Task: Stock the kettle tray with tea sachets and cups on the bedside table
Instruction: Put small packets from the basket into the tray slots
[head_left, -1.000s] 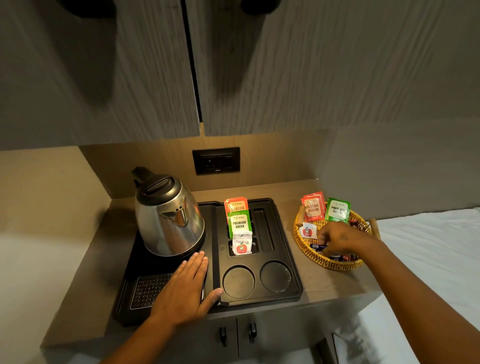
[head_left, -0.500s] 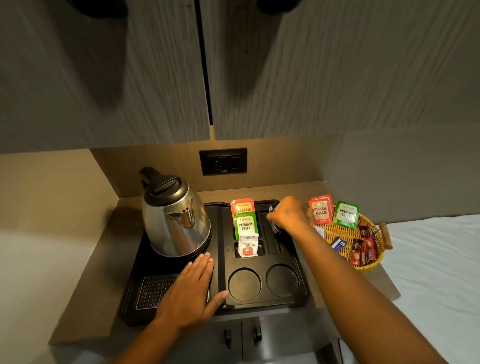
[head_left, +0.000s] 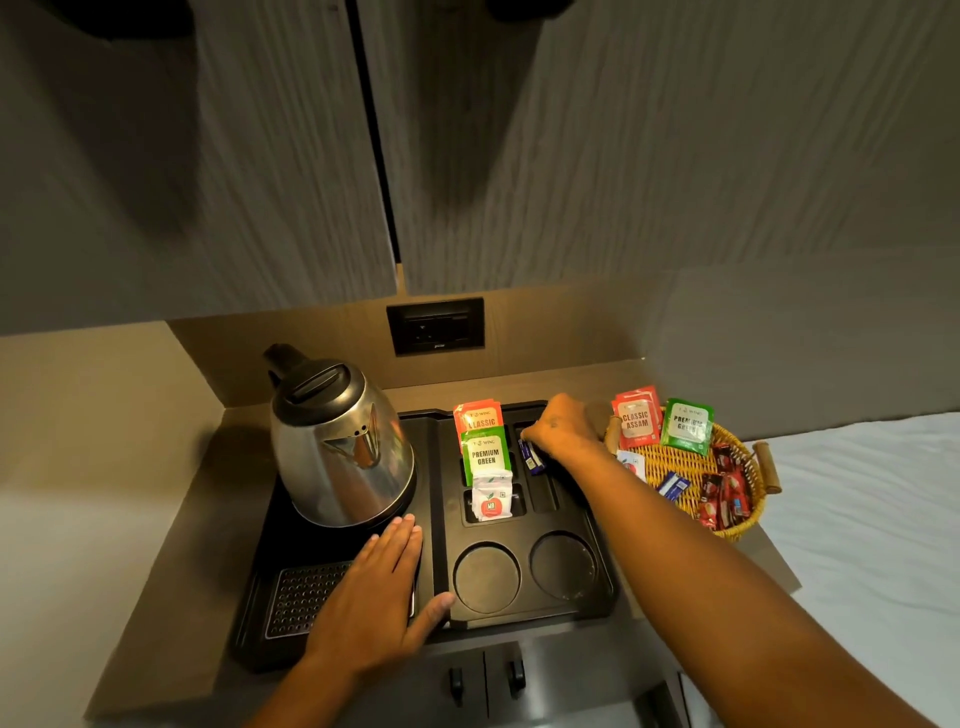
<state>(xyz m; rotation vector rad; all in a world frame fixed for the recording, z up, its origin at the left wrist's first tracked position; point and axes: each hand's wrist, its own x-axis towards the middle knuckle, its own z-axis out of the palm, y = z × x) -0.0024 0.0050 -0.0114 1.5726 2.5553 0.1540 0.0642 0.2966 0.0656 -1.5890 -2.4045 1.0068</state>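
In the head view, a black kettle tray (head_left: 436, 519) lies on the bedside table (head_left: 171, 597), and a steel kettle (head_left: 340, 441) stands on the tray's left half, at about ten o'clock from the tray's middle. The left hand (head_left: 371, 597) lies flat on the tray's near edge at seven o'clock, fingers straight and close together, thumb spread toward the near left cup recess (head_left: 487, 578); it holds nothing. A second round recess (head_left: 563, 566) sits just beside the first, at five o'clock, and both hold no cups. Upright in the middle slots stand an orange sachet (head_left: 478, 415), a green sachet (head_left: 485, 454) in front of it and a white sachet (head_left: 491, 496) nearest. The right hand (head_left: 563, 428) reaches over the long right slot at one o'clock, its fingers pinched narrowly on small dark blue sachets (head_left: 532, 457) above that slot. At three o'clock, just beside the tray, a wicker basket (head_left: 691, 467) holds more red, green, blue and dark red packets.
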